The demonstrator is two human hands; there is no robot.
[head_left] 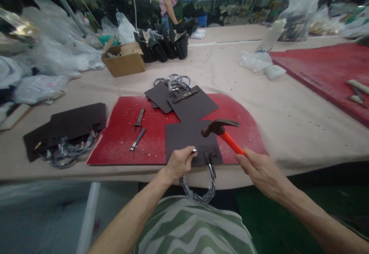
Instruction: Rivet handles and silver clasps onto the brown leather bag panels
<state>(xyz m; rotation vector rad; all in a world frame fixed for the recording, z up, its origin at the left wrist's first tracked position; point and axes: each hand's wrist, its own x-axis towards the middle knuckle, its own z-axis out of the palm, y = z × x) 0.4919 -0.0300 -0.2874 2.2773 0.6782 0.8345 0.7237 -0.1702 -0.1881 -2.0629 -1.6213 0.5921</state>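
Note:
My right hand (254, 169) grips the orange handle of a claw hammer (220, 127), its head raised above the work. In my closed left hand (180, 163) is a metal punch (194, 151); only its shiny round top shows above the fingers. Beneath lies a dark brown leather panel (187, 134) on a red board (155, 138). A plastic-wrapped bag handle (198, 198) hangs from the panel over the table edge, close to my left hand. My left fingers hide the punch's lower end and part of the panel.
More brown panels (196, 106) with wrapped handles lie behind; others (77, 121) lie left. Two pronged metal tools (137, 140) rest on the red board. Farther back are a cardboard box (123, 61), black bags (164, 46), a bottle (271, 36) and a person (170, 0).

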